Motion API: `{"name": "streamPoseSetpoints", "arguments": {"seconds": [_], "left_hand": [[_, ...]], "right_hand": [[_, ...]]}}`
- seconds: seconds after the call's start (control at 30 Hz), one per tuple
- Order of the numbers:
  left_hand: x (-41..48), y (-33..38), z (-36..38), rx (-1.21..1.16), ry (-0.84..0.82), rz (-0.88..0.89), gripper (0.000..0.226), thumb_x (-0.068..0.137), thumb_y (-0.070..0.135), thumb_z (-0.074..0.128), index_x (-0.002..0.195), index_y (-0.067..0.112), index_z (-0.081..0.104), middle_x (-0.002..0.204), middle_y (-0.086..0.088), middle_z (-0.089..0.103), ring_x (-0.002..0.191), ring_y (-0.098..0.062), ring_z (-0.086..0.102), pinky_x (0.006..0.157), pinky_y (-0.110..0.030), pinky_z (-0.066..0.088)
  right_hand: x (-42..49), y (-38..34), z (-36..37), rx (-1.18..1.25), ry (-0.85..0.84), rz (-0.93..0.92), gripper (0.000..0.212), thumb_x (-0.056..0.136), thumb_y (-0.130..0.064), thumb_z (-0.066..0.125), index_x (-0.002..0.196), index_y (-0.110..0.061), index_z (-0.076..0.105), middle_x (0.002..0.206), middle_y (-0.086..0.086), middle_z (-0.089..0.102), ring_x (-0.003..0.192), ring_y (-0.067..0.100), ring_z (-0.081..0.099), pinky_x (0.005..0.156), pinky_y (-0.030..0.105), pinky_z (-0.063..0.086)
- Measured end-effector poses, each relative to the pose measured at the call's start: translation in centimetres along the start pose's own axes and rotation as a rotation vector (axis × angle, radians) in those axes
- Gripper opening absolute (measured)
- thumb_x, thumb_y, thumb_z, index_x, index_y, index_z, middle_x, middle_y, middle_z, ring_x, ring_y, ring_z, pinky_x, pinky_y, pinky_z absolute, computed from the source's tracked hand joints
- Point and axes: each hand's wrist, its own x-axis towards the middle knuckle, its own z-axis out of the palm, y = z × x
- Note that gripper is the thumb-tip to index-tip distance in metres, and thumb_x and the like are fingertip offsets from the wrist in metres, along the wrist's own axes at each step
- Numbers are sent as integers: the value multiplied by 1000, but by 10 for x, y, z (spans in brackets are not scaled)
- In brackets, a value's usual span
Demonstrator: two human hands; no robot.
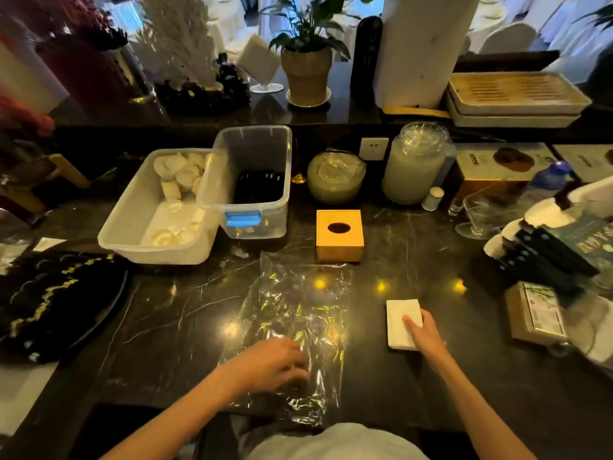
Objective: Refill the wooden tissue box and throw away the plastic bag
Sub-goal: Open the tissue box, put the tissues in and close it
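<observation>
Of the two hands, the left hand (273, 361) curls its fingers onto one clear plastic bag (298, 327) lying flat on the surface (166, 327). The right hand (423, 333) rests loosely open on one white tissue stack (399, 318). Beyond, between them, stands one wooden tissue box (339, 235).

A dark, veined marble surface (159, 313) fills the near view, glossy, throwing back small warm ceiling lights. Behind it runs a raised black ledge (252, 111) carrying a potted plant (306, 61) and a stack of slatted trays (514, 94). A white wall socket (374, 148) sits below that ledge. Beyond, cool bluish light, with white-covered chairs (507, 38) in the room behind.
</observation>
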Motion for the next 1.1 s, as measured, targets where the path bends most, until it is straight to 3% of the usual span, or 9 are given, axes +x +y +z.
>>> {"name": "streamPoseSetpoints", "arguments": {"seconds": [0.07, 0.13, 0.23, 0.33, 0.5, 0.67, 0.83, 0.97, 1.1], "left_hand": [[21, -7, 5, -16, 197, -10, 35, 98, 48, 36, 112, 24, 59, 115, 3, 60, 107, -10, 53, 97, -36, 49], [42, -20, 9, 32, 258, -105, 34, 98, 40, 45, 130, 29, 49, 140, 0, 47, 130, -15, 41, 113, -43, 37], [59, -38, 20, 108, 65, -272, 56, 98, 45, 45, 149, 38, 24, 161, -3, 15, 149, -27, 12, 120, -57, 11], [57, -56, 38, 102, -10, -385, 63, 97, 50, 41, 152, 40, 12, 163, -2, 6, 151, -28, 4, 118, -63, 7], [31, -94, 43, -4, 77, -603, 63, 95, 51, 45, 151, 42, 15, 163, -2, 8, 150, -30, 6, 118, -61, 10], [27, -99, 41, 36, 207, -653, 67, 88, 48, 53, 148, 33, 26, 158, -9, 20, 145, -35, 19, 118, -57, 21], [37, -98, 43, -37, 185, -686, 65, 85, 42, 57, 144, 29, 32, 153, -10, 26, 140, -33, 25, 114, -52, 24], [56, -92, 36, 9, 386, -694, 58, 77, 32, 58, 131, 22, 42, 138, -9, 40, 128, -30, 36, 107, -49, 31], [112, -88, -3, -121, 598, -555, 45, 89, 29, 55, 131, 15, 47, 133, -8, 49, 124, -26, 44, 105, -43, 35]], "right_hand": [[6, 2, 5, -106, 45, -18, 56, 98, -32, 53, 146, -10, 34, 144, 18, 47, 128, 36, 47, 102, 43, 38], [10, 1, 8, -239, 88, -12, 58, 97, -36, 52, 146, -12, 35, 143, 21, 43, 130, 40, 43, 108, 47, 33], [9, 4, 10, -253, 118, -13, 58, 95, -32, 56, 146, -12, 36, 140, 24, 42, 129, 42, 42, 109, 48, 33], [7, 8, 11, -196, 153, -32, 57, 94, -25, 59, 145, -10, 39, 139, 24, 44, 128, 41, 42, 108, 47, 34], [10, 14, 4, -207, 227, -62, 56, 94, -23, 58, 145, -8, 38, 138, 24, 45, 128, 39, 41, 107, 44, 35], [12, 20, 4, -445, 306, -63, 66, 95, -38, 52, 151, -15, 25, 143, 25, 37, 130, 42, 36, 108, 51, 32], [13, 21, 8, -525, 290, -49, 66, 97, -39, 49, 152, -13, 25, 146, 26, 33, 132, 43, 32, 110, 52, 29], [13, 7, 4, -484, 314, -16, 65, 96, -38, 49, 152, -13, 25, 146, 27, 35, 134, 45, 32, 110, 54, 27], [30, -44, 6, -444, 322, -254, 57, 98, -37, 47, 148, -12, 36, 147, 18, 43, 137, 36, 34, 111, 48, 29]]}}
